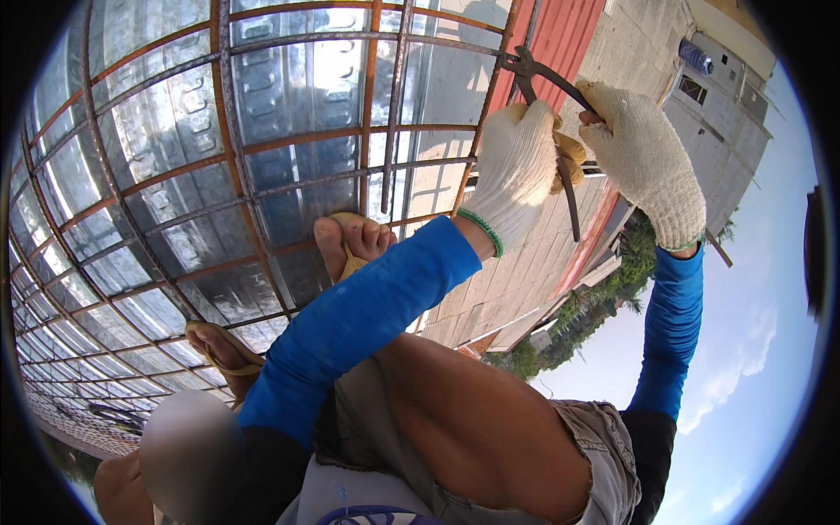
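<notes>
Both my hands wear off-white knit gloves and close on a pair of dark metal pincers (549, 75). Their jaws sit at a crossing of the rebar mesh (229, 144), by its right edge. My left hand (518, 162) wraps round the tool below the jaws, and one handle sticks out past its fingers toward the lower right. Around the other, curved handle, my right hand (643, 144) is closed on the far right. Whether a tie wire lies in the jaws is too small to tell.
Rusty bars cross above shiny ribbed metal decking (297, 96) on the left. My sandalled foot (354, 241) rests on the mesh, another foot (223, 346) farther left. A person (122, 486) shows at lower left. A red corrugated panel (560, 44) and buildings (726, 96) lie beyond.
</notes>
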`<action>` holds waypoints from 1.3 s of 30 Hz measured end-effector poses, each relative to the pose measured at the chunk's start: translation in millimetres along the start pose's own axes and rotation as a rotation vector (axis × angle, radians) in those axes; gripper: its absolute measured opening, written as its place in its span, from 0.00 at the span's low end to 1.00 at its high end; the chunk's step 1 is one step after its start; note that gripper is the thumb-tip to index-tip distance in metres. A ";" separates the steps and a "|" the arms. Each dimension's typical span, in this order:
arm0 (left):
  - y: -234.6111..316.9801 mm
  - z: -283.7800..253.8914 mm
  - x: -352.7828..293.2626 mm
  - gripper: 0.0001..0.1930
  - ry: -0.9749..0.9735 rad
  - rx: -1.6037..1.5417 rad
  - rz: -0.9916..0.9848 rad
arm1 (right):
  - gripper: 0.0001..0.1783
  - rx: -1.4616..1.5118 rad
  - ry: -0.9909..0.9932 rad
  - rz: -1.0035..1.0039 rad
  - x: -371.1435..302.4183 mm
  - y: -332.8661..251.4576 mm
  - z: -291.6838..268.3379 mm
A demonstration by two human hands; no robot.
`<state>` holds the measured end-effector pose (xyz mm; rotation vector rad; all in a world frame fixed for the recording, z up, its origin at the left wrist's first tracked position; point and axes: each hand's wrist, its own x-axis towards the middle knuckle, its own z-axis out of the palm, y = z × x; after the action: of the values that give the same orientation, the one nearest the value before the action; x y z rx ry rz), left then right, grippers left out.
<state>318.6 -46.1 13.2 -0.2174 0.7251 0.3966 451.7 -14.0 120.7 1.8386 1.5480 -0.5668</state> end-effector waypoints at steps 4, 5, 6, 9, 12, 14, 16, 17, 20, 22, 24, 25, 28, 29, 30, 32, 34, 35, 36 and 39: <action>-6.0 8.9 7.9 0.13 0.030 -0.125 0.023 | 0.15 -0.047 0.029 -0.078 -0.7 0.1 -1.5; -11.4 9.0 12.4 0.13 0.019 -0.145 0.034 | 0.15 -0.055 0.028 -0.098 -1.5 0.3 -2.4; -6.9 11.2 10.5 0.13 0.011 -0.161 0.047 | 0.16 -0.061 0.036 -0.124 -2.5 0.7 -2.6; 8.0 19.2 0.7 0.13 0.051 -0.155 -0.063 | 0.20 -0.058 0.002 -0.138 -7.2 -3.9 -8.8; 11.8 16.3 -0.7 0.13 0.049 -0.159 -0.119 | 0.27 -0.045 -0.055 -0.130 -12.9 -13.8 -20.4; 11.1 15.2 2.0 0.13 0.054 -0.117 -0.110 | 0.31 -0.092 -0.005 -0.222 -19.8 -10.6 -22.1; 7.5 12.5 5.3 0.14 0.031 -0.106 -0.097 | 0.34 -0.134 -0.007 -0.248 -21.5 -9.7 -25.7; 5.1 10.5 6.7 0.16 0.005 -0.118 -0.089 | 0.35 -0.165 -0.001 -0.254 -21.6 -7.7 -25.5; 0.1 4.2 11.3 0.17 -0.025 -0.086 -0.078 | 0.35 -0.280 0.062 -0.301 -21.4 4.2 -17.9; -1.1 2.8 17.0 0.17 -0.021 -0.028 -0.083 | 0.33 -0.340 0.079 -0.298 -20.8 2.0 -12.8; -1.2 10.2 21.0 0.17 -0.012 0.040 -0.101 | 0.31 -0.394 0.064 -0.250 -21.9 -4.7 -8.7; -0.8 12.8 19.4 0.18 -0.040 0.073 -0.100 | 0.30 -0.417 0.041 -0.203 -23.6 -12.0 -6.8; 4.1 13.6 -1.9 0.19 0.014 0.190 -0.018 | 0.27 -0.459 -0.001 -0.126 -29.2 -14.9 5.4; 3.3 7.6 -2.5 0.19 0.050 0.419 0.103 | 0.27 -0.469 -0.010 -0.112 -30.2 -13.4 8.1; 0.8 -2.9 -2.9 0.18 0.092 0.646 0.227 | 0.26 -0.413 0.006 -0.149 -29.6 -10.9 7.0; -11.0 -20.1 3.3 0.18 0.227 0.913 0.420 | 0.24 -0.294 0.046 -0.227 -28.9 0.7 8.1; -10.2 -25.3 7.6 0.17 0.400 0.982 0.550 | 0.23 -0.223 0.003 -0.213 -30.1 7.4 6.8; -10.3 -28.8 8.3 0.15 0.366 1.029 0.485 | 0.22 -0.194 -0.026 -0.190 -30.1 8.3 4.9; -0.5 -27.2 5.7 0.12 0.328 1.080 0.423 | 0.22 -0.164 -0.053 -0.165 -29.2 11.0 4.4; 19.8 -36.8 4.4 0.13 0.131 1.298 0.448 | 0.21 -0.047 -0.158 -0.054 -24.7 11.6 -14.0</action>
<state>291.2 -39.0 -17.8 1.1670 1.0305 0.2657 456.8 -21.8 149.9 1.6790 1.4962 -0.6785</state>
